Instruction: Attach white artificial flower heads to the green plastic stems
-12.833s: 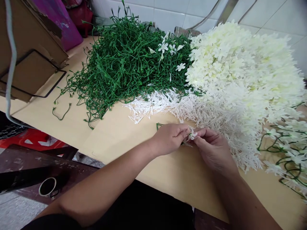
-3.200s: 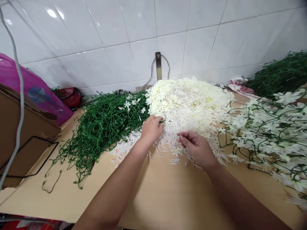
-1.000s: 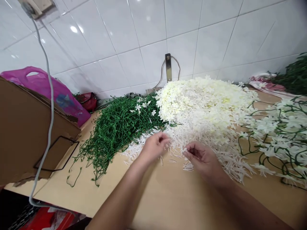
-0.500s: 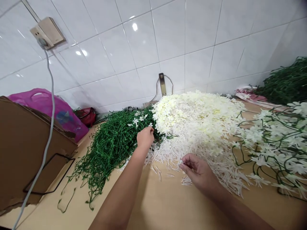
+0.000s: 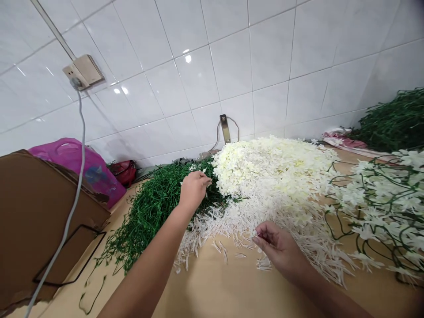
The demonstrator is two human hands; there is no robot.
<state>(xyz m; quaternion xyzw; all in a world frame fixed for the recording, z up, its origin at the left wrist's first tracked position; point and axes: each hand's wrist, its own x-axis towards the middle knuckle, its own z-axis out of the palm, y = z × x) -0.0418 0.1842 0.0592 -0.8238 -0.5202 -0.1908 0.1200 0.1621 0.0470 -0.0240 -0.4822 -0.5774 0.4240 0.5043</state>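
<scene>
My left hand [image 5: 194, 189] hangs over the near side of a heap of green artificial stems [image 5: 157, 198], fingertips drawn together. Whatever it may pinch is too small to make out. A few white blossoms show on the stems just behind it. Lower and to the right, my right hand [image 5: 278, 248] pinches a small whitish piece [image 5: 254, 235] between thumb and fingers, above the tabletop. Between and behind both hands spreads a big pile of cream-white artificial flowers [image 5: 278, 163]. Thin white stamen-like sticks [image 5: 251, 216] fan out along its front edge.
Finished-looking flower sprays [image 5: 380, 203] with green stems lie at the right, with more greenery [image 5: 394, 121] behind. A cardboard box [image 5: 49, 234], a pink plastic bag [image 5: 69, 154] and a hanging grey cable [image 5: 74, 198] occupy the left. The tiled wall [image 5: 265, 57] bounds the back.
My left hand has shifted slightly left, its wrist bending, and a blossom by its fingertips no longer shows there. My right hand keeps its pinch. The view has tilted up a little.
</scene>
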